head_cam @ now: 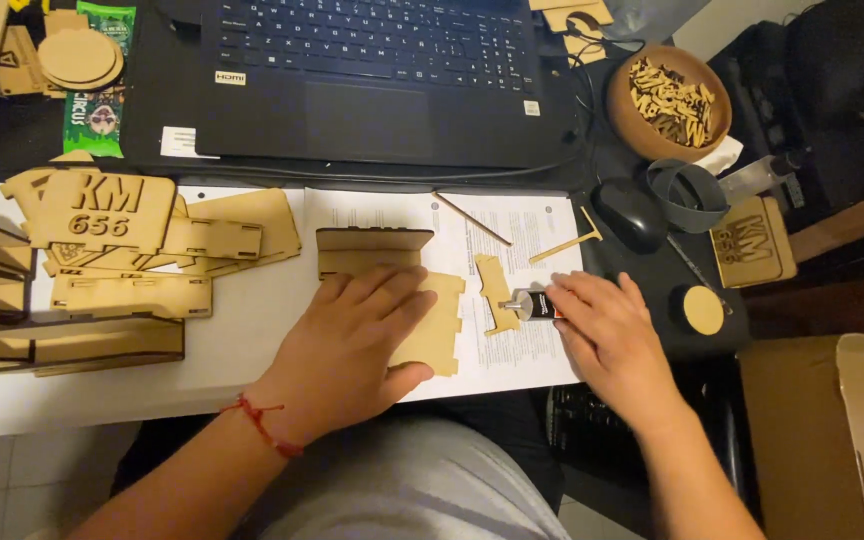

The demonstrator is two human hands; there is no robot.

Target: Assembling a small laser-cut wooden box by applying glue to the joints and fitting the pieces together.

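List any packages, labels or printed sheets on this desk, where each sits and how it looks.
Snack packet: far left, green, beside the laptop.
Laptop stickers: small pale rectangles on the black palm rest.
Printed sheets: white, under the wooden pieces.
Glue tube: black and white, at the right hand.

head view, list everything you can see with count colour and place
flat wooden panel: one, tan, under the left hand
upright wooden panel: one, tan, behind the left hand
glue tube: one, black with a silver tip, at the right fingertips
small wooden cutout: one, tan, beside the tube tip
paper sheets: white, under the work
wooden panel pile: several, tan, left
laptop: one, black, top
bowl of wooden bits: one, brown, top right
mouse: one, black, right
left hand: flat on the panel
right hand: on the tube
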